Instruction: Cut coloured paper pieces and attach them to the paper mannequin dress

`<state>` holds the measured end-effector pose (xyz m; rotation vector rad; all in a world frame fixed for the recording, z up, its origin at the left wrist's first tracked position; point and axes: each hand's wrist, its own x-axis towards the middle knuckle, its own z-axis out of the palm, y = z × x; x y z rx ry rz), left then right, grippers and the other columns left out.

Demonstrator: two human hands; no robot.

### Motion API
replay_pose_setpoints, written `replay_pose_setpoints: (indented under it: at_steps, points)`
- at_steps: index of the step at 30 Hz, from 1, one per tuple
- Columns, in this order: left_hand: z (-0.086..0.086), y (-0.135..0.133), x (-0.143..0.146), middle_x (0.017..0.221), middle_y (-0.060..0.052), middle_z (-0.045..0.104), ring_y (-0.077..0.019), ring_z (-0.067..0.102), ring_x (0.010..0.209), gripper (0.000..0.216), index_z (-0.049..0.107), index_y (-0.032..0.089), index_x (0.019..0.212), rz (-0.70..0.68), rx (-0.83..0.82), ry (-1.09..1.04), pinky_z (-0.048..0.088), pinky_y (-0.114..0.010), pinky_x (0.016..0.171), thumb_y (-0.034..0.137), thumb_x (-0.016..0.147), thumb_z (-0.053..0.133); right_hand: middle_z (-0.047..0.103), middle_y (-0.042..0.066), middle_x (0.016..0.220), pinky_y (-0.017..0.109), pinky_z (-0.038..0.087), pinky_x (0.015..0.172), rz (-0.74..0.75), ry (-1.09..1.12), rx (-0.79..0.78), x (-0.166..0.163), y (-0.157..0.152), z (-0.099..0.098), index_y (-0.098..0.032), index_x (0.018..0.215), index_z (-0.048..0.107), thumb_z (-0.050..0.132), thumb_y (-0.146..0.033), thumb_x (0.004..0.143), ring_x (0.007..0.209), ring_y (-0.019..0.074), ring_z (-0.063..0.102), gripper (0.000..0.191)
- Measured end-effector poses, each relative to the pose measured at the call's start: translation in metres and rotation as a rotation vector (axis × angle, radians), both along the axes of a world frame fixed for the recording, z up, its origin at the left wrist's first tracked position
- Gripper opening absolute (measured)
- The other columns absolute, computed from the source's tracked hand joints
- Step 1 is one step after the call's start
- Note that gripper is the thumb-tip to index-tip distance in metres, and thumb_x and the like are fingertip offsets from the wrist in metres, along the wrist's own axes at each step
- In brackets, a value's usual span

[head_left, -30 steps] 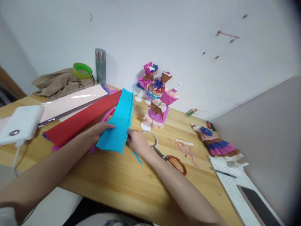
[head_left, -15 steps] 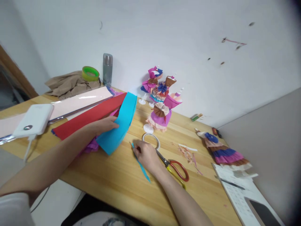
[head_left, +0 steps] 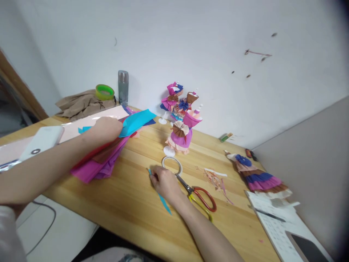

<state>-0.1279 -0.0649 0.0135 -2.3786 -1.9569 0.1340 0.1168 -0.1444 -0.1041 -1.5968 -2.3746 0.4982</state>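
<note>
My left hand (head_left: 105, 128) is closed on a folded sheet of cyan crepe paper (head_left: 136, 121), holding it over the far left of the wooden table (head_left: 131, 203), above a pile of magenta, red and brown crepe sheets (head_left: 95, 165). My right hand (head_left: 163, 182) rests on the table with its fingers pinched on a thin cyan paper strip (head_left: 163, 200) that lies flat under it. Red-handled scissors (head_left: 200, 194) and a roll of clear tape (head_left: 172, 164) lie right beside that hand.
Small mannequins in paper dresses (head_left: 181, 120) stand near the wall. Another paper dress (head_left: 255, 174) lies at the right by a white pad with a pen (head_left: 268, 218) and a phone (head_left: 308, 249). A white power bank (head_left: 42, 140), pale pink sheet (head_left: 79, 125), green tape roll (head_left: 105, 92), grey bottle (head_left: 123, 87) and paper scraps (head_left: 216, 176) are there too.
My left hand lifted the cyan sheet and carried it back and left, uncovering the magenta pile. My right hand pulled away from the sheet with the cut strip and settled on the table.
</note>
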Motion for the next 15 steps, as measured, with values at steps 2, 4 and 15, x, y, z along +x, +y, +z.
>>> replay_pose_setpoints:
  at_steps: [2, 4, 15]
  points:
    - [-0.008, -0.012, 0.002, 0.095, -0.027, 0.07, -0.0398, 0.067, 0.096, 0.039, 0.063, 0.002, 0.116, 0.071, 0.015, 0.111, 0.049, -0.047, 0.077, 0.007, 0.09, 0.035, 0.069, 0.004, 0.082, 0.026, 0.025, 0.059, 0.002, 0.003, 0.005, 0.0, 0.001, -0.001, -0.019, 0.079, 0.062, 0.054, -0.012, 0.084, 0.07, 0.0145, 0.057, 0.011]
    - [-0.007, -0.022, 0.003, 0.096, -0.024, 0.071, -0.0379, 0.068, 0.092, 0.044, 0.055, 0.006, 0.13, 0.096, 0.026, 0.159, 0.049, -0.043, 0.074, 0.008, 0.092, 0.033, 0.069, 0.005, 0.082, 0.026, 0.025, 0.059, 0.006, 0.004, 0.008, 0.0, 0.002, -0.002, -0.019, 0.08, 0.062, 0.054, -0.011, 0.083, 0.071, 0.0147, 0.058, 0.011]
    - [0.009, -0.022, -0.001, 0.093, -0.024, 0.069, -0.0366, 0.068, 0.092, 0.041, 0.055, 0.004, 0.126, 0.145, 0.165, 0.21, 0.048, -0.038, 0.07, 0.007, 0.095, 0.029, 0.07, 0.005, 0.084, 0.026, 0.026, 0.06, 0.024, -0.018, 0.01, -0.001, 0.002, -0.003, -0.019, 0.081, 0.06, 0.053, -0.012, 0.085, 0.071, 0.0151, 0.059, 0.011]
